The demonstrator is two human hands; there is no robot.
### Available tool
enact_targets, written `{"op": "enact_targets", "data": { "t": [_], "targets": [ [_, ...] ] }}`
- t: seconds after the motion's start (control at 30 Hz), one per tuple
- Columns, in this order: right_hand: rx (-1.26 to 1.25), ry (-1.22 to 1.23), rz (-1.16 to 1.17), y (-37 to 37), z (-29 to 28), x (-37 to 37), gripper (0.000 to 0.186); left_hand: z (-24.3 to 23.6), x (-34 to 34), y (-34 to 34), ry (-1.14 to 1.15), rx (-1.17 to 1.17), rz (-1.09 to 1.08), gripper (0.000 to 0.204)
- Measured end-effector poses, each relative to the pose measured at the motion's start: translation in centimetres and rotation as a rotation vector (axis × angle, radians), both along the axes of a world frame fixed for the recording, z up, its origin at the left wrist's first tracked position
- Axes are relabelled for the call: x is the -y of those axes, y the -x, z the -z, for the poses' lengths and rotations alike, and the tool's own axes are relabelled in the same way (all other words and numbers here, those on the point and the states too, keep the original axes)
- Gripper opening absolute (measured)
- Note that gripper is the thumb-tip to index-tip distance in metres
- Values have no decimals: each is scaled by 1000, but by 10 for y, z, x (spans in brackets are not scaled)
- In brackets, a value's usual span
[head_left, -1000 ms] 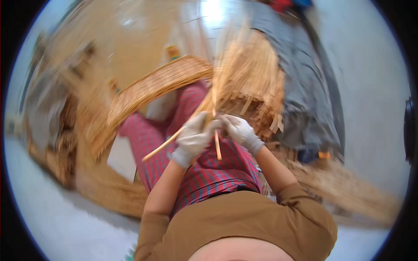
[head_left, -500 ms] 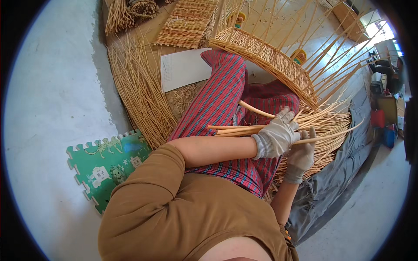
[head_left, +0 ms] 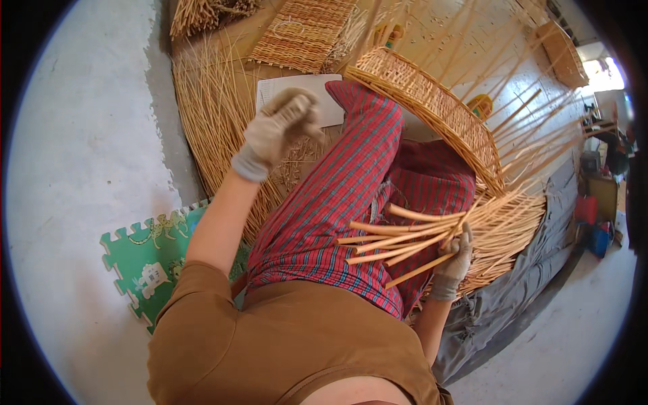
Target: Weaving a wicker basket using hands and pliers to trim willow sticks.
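Observation:
My right hand [head_left: 455, 263], in a pale glove, is wrapped round a bunch of peeled willow rods [head_left: 398, 237] whose thick cut ends fan out over my lap. Their thin ends run to the right, over a heap of more rods [head_left: 513, 236]. My left hand [head_left: 280, 128], gloved too and slightly blurred, hangs in the air beyond my knee with fingers loosely bent and apart, and nothing shows in it. Beneath it lie a white sheet [head_left: 331, 108] and long loose rods [head_left: 209, 128] spread on the floor.
A part-woven wicker basket [head_left: 432, 94] with tall upright stakes stands beyond my legs. A woven panel [head_left: 304, 34] and a tied bundle [head_left: 202, 15] lie at the far left. A green foam mat [head_left: 145, 256] is at my left, grey cloth [head_left: 499, 324] at my right.
My left hand has left the rods and swung far left and away from me. The bunch in my right hand now fans out, with more thick ends showing over my lap.

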State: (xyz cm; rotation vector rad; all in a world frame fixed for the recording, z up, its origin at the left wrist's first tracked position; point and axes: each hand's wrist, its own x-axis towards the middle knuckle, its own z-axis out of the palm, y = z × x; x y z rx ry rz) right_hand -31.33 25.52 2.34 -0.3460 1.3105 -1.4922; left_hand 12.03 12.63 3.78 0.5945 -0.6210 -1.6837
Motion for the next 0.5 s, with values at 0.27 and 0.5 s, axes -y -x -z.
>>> {"op": "enact_targets", "data": {
  "t": [0.27, 0.5],
  "targets": [
    [25, -84, -85, 8, 3, 16, 29, 306, -17, -74, -1080, 192, -342, 20],
    [-26, -99, -52, 2, -1, 24, 24, 354, -1, -105, -1358, 471, -280, 22]
  ]
}}
